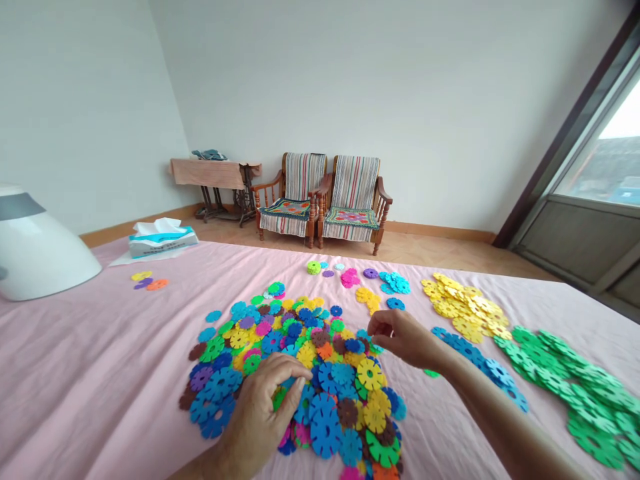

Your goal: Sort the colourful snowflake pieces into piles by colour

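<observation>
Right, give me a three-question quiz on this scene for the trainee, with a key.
1. Multiple choice: what colour is the pile farthest right on the pink cloth?
A yellow
B green
C orange
2. True or false: a tissue sticks out of the tissue box.
3. Open: which hand is over the mixed discs, and which is by their right edge?

Key:
1. B, the green pile.
2. True.
3. The left hand is over them; the right hand is by their right edge.
</observation>
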### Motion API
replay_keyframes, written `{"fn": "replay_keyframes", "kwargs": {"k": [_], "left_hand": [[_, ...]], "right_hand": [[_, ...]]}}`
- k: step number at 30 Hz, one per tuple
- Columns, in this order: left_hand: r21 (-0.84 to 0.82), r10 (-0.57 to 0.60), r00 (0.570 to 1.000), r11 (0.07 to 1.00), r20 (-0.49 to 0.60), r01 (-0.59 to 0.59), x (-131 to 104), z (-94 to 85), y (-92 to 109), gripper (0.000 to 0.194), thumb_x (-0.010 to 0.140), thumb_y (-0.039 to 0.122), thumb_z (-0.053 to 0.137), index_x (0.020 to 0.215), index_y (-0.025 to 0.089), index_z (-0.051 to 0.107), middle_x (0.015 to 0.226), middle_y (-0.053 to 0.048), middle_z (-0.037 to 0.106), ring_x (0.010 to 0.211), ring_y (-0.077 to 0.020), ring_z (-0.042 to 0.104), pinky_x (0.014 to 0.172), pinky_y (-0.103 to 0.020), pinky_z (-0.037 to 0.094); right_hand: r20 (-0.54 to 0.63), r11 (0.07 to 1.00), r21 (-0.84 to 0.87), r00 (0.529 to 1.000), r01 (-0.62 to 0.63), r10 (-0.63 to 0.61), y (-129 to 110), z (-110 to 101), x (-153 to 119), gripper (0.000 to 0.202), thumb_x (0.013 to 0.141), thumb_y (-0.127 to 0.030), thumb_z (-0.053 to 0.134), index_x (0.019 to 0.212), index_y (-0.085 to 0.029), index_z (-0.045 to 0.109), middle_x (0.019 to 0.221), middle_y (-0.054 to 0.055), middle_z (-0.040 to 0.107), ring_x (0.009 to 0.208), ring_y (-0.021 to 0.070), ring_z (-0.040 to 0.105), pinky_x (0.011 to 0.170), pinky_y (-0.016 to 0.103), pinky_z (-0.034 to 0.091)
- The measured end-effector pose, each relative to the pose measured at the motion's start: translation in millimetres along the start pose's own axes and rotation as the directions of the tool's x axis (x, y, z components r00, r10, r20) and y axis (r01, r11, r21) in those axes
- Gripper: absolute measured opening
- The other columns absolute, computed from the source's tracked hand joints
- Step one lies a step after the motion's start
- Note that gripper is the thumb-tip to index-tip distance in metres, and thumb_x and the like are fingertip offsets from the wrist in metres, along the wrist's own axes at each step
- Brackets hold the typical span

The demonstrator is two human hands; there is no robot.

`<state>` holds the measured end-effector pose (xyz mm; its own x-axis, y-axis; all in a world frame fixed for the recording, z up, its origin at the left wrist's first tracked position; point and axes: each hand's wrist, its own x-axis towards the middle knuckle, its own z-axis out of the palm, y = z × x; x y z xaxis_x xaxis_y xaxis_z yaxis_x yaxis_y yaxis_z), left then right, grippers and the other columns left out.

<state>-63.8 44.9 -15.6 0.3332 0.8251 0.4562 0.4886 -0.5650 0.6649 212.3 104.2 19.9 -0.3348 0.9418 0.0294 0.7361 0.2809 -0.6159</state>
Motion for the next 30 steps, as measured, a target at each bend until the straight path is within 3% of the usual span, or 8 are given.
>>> {"fn": "replay_keyframes", "kwargs": {"k": [5,9,15,21,25,30], "left_hand": [[0.021,0.02,1.0,1.0,-0.018,-0.019,0.8,-0.5,-0.3,0.016,0.09,0.022,0.051,0.086,0.021,0.066,0.085,-0.004,0.069,0.084,-0.018,0.065,0.076,-0.029,0.053],[0.039,0.017,1.0,0.999,-0.021,-0.016,0.5,-0.6,-1.4,0.015,0.089,0.021,0.052,0.086,0.021,0.067,0.086,-0.004,0.069,0.085,-0.0178,0.065,0.078,-0.029,0.053],[0.049,0.01,1.0,0.999,-0.018,-0.009,1.5,-0.1,-1.9,0.016,0.089,0.022,0.052,0.086,0.021,0.067,0.086,-0.004,0.07,0.085,-0.0187,0.066,0.078,-0.03,0.053],[0.045,0.011,1.0,0.999,-0.006,-0.011,1.8,-0.2,-1.3,0.017,0.09,0.022,0.051,0.085,0.021,0.067,0.085,-0.004,0.069,0.086,-0.0187,0.065,0.078,-0.029,0.053],[0.048,0.014,1.0,0.999,-0.006,-0.014,0.2,0.1,-1.7,0.016,0.09,0.022,0.051,0.086,0.022,0.066,0.086,-0.004,0.069,0.085,-0.0179,0.065,0.078,-0.028,0.053],[0.052,0.011,1.0,0.999,0.004,-0.011,-0.4,0.2,-2.7,0.015,0.09,0.022,0.051,0.086,0.022,0.066,0.087,-0.004,0.069,0.086,-0.0181,0.065,0.079,-0.028,0.052]], "right_hand": [[-0.013,0.996,-0.067,0.998,0.066,-0.067,-12.4,8.5,-8.3,0.022,0.072,-0.011,0.057,0.088,-0.018,0.07,0.086,0.004,0.069,0.077,0.0149,0.06,0.069,0.026,0.045],[0.028,0.98,-0.121,0.987,0.159,-0.157,-20.7,17.2,-11.9,0.024,0.076,-0.012,0.057,0.093,-0.02,0.071,0.088,0.005,0.068,0.085,0.0175,0.059,0.079,0.03,0.044],[0.129,0.992,0.011,0.983,0.129,-0.129,-33.8,5.2,-19.7,0.023,0.076,-0.011,0.053,0.083,-0.02,0.073,0.084,0.002,0.071,0.076,0.0141,0.062,0.069,0.024,0.046],[-0.012,0.991,-0.086,0.995,0.1,-0.101,-18.8,5.9,-9.5,0.03,0.076,-0.004,0.047,0.08,-0.02,0.072,0.086,0.004,0.071,0.084,0.0164,0.061,0.079,0.029,0.044],[-0.005,0.977,-0.143,0.987,0.156,-0.158,-8.8,16.5,-6.4,0.025,0.075,-0.006,0.053,0.086,-0.02,0.071,0.09,0.006,0.067,0.091,0.0183,0.057,0.083,0.03,0.042],[0.027,0.966,-0.254,0.999,0.052,-0.047,-6.5,6.4,-10.9,0.021,0.074,-0.004,0.056,0.084,-0.016,0.068,0.091,0.009,0.064,0.09,0.0192,0.057,0.081,0.03,0.043]]}}
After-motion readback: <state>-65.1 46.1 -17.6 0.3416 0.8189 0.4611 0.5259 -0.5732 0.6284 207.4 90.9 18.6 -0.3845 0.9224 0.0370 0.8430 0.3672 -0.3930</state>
